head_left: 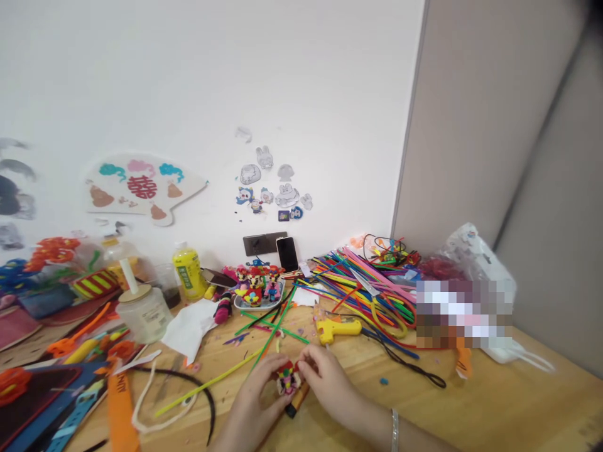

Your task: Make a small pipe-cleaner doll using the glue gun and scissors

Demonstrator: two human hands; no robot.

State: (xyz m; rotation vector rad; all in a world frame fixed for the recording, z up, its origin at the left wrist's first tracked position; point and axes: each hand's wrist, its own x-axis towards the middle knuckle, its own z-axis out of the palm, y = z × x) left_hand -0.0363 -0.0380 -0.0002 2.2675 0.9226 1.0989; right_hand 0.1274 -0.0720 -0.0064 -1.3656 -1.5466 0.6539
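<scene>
Near the front of the wooden table my left hand (257,398) is closed around a small colourful doll (287,380) with red, green, yellow and pink parts. The fingertips of my right hand (327,383) pinch at the doll's red upper right side; whether a separate small piece lies between them I cannot make out. Under my hands lies a dark-tipped tool with a brownish handle (298,402), partly hidden. A yellow glue gun (338,329) rests just beyond my right hand. Similar small dolls (257,284) stand together in a white tray (257,307) farther back.
Many coloured pipe cleaners (346,282) are heaped at the back right, with scissors (365,282) on top. A yellow bottle (188,273), a glass jar (144,317) and a phone (287,254) stand toward the wall. An orange strip (122,408) lies at left, a plastic bag (475,251) at right.
</scene>
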